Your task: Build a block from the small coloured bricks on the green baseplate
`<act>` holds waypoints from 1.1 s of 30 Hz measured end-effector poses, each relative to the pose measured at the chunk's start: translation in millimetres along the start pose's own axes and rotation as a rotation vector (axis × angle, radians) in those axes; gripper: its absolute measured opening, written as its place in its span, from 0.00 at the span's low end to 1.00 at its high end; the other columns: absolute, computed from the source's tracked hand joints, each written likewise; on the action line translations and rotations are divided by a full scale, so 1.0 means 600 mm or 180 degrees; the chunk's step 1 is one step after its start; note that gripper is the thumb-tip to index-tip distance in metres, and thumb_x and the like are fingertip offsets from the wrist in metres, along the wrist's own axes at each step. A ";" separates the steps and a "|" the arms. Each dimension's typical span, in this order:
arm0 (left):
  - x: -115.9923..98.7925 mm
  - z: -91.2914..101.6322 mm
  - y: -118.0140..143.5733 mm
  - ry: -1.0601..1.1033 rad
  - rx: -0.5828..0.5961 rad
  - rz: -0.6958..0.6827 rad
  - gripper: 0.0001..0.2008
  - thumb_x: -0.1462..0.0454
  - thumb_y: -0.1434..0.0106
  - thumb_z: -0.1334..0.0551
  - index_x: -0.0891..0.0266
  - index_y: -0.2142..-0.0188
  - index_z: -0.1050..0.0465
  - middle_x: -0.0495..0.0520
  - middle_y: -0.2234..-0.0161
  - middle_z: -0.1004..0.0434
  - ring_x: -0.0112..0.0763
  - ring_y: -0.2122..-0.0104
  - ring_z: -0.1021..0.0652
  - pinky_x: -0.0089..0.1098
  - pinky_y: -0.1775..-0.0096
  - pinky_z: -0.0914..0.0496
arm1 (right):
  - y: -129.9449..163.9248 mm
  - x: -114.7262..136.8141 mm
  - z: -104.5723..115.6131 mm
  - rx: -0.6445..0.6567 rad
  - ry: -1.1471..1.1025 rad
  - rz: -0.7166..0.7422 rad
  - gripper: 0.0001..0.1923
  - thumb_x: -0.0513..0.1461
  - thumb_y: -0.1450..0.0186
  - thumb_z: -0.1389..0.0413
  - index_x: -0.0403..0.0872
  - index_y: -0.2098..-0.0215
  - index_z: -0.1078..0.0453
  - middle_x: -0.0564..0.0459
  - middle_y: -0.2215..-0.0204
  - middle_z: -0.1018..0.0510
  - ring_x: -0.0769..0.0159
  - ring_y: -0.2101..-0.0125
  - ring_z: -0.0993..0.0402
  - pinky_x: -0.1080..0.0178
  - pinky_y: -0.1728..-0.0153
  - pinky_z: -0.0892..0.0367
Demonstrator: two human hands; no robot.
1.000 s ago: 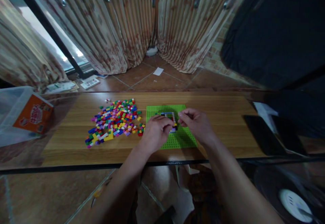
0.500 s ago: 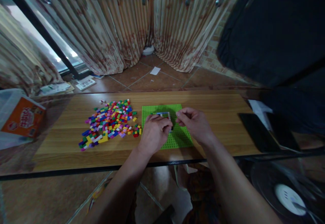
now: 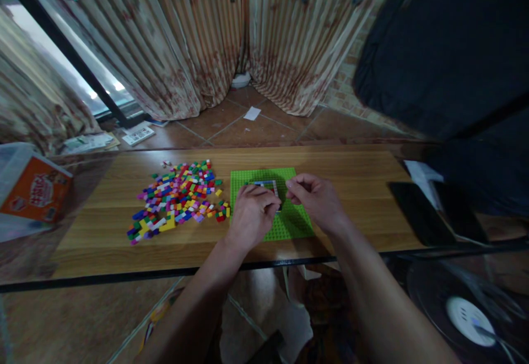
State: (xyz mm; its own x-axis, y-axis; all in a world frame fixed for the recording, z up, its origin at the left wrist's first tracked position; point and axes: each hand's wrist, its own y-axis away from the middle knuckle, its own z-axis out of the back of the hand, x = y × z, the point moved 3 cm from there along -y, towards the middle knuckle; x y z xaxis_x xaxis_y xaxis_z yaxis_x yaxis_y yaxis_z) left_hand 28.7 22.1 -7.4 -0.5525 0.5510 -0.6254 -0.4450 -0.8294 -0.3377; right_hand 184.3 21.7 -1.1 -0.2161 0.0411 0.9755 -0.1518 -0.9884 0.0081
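Note:
A green studded baseplate (image 3: pixel 289 232) lies on the wooden table, with a low outline of white and grey bricks (image 3: pixel 275 188) on it, partly covered by my left hand. My left hand (image 3: pixel 253 212) is over the left half of the plate, its fingers curled and closed together; whatever they hold is hidden. Just right of the brick outline, my right hand (image 3: pixel 312 196) has thumb and forefinger pinched together over the plate's right edge. Anything in that pinch is too small to make out. Left of the plate spreads a heap of loose coloured bricks (image 3: pixel 182 193).
The wooden table (image 3: pixel 355 188) has a dark front edge. Dark flat devices (image 3: pixel 421 212) lie at its right end. To the left stands a clear plastic tub with an orange label (image 3: pixel 37 188). Curtains (image 3: pixel 198 39) hang behind, and a round dark object (image 3: pixel 454 303) sits lower right.
Both hands stay almost in place over the plate, still closed. The whole view has shifted very slightly; the bricks look the same.

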 end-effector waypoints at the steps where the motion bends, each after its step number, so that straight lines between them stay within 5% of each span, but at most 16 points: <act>1: -0.001 0.000 0.000 0.0004 0.0011 0.0018 0.08 0.68 0.37 0.39 0.57 0.71 0.22 0.49 0.66 0.18 0.34 0.63 0.23 0.40 0.53 0.35 | 0.000 0.000 0.000 0.0017 0.0021 0.0010 0.16 0.51 0.42 0.40 0.47 0.75 0.30 0.55 0.81 0.25 0.70 0.80 0.31 0.65 0.75 0.35; 14: -0.002 0.001 -0.002 -0.0191 0.0097 0.0181 0.10 0.68 0.38 0.40 0.57 0.73 0.22 0.49 0.67 0.20 0.35 0.62 0.25 0.41 0.51 0.36 | 0.000 -0.005 -0.001 0.0075 0.0100 0.0048 0.16 0.51 0.41 0.41 0.48 0.75 0.30 0.56 0.81 0.24 0.70 0.79 0.31 0.65 0.75 0.35; 23: 0.015 0.012 0.005 0.0125 -0.0164 0.0348 0.10 0.69 0.37 0.40 0.57 0.61 0.21 0.54 0.59 0.21 0.37 0.56 0.24 0.40 0.50 0.32 | -0.001 -0.005 0.001 0.0061 0.0080 0.0052 0.14 0.49 0.40 0.42 0.48 0.75 0.30 0.55 0.80 0.24 0.70 0.79 0.31 0.65 0.74 0.35; 33: 0.010 -0.004 -0.004 -0.0046 -0.0226 0.0610 0.06 0.67 0.38 0.37 0.60 0.61 0.23 0.55 0.59 0.22 0.39 0.57 0.24 0.42 0.51 0.31 | -0.006 -0.021 0.003 0.0062 0.0392 0.0198 0.14 0.49 0.38 0.43 0.48 0.73 0.29 0.55 0.80 0.24 0.68 0.78 0.30 0.64 0.73 0.35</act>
State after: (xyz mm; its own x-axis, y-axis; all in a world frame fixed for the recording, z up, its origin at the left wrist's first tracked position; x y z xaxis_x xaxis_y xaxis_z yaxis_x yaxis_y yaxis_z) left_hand 28.4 27.2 -11.9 -0.6326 0.3832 -0.6730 -0.2801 -0.9234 -0.2625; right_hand 189.4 24.7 -13.2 -0.3415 -0.0037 0.9399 -0.1159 -0.9922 -0.0461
